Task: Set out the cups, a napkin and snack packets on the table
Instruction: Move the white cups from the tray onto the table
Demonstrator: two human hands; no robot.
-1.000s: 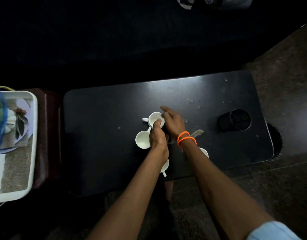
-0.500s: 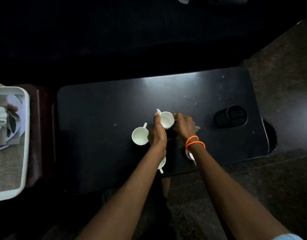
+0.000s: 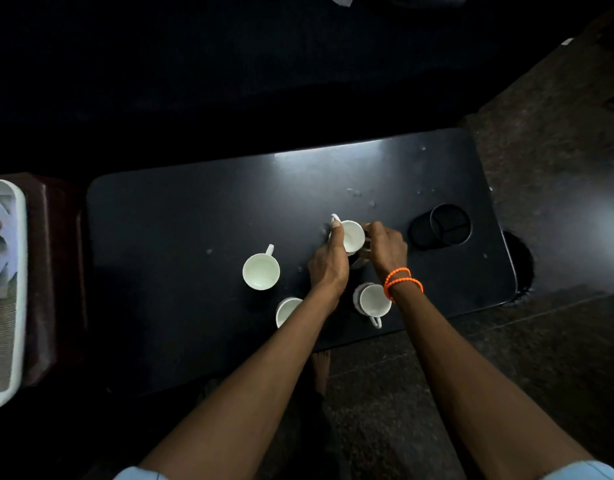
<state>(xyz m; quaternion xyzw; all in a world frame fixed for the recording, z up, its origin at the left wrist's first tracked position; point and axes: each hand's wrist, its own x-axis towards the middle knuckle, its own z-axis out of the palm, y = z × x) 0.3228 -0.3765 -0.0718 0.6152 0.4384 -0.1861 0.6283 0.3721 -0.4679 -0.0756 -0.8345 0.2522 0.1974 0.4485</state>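
Several white cups stand on the black table [image 3: 181,216]. Both hands close around one white cup [image 3: 352,236] near the table's middle: my left hand [image 3: 328,263] grips its left side by the handle, my right hand [image 3: 385,249], with orange bands at the wrist, holds its right side. A second cup [image 3: 261,271] stands free to the left, handle pointing away. A third cup [image 3: 286,310] is partly hidden under my left forearm. A fourth cup [image 3: 373,301] sits just under my right wrist, handle toward me. Napkin and snack packets cannot be made out on the table.
A white tray [image 3: 11,237] with paper and cloth-like items rests on a dark red stand at the left edge. A black round holder [image 3: 449,225] is set into the table's right part. Dark stone floor lies to the right and in front.
Both hands carried the held cup to the right and turned it, so its handle now points to the far left. The cup near my right wrist has come into fuller view.
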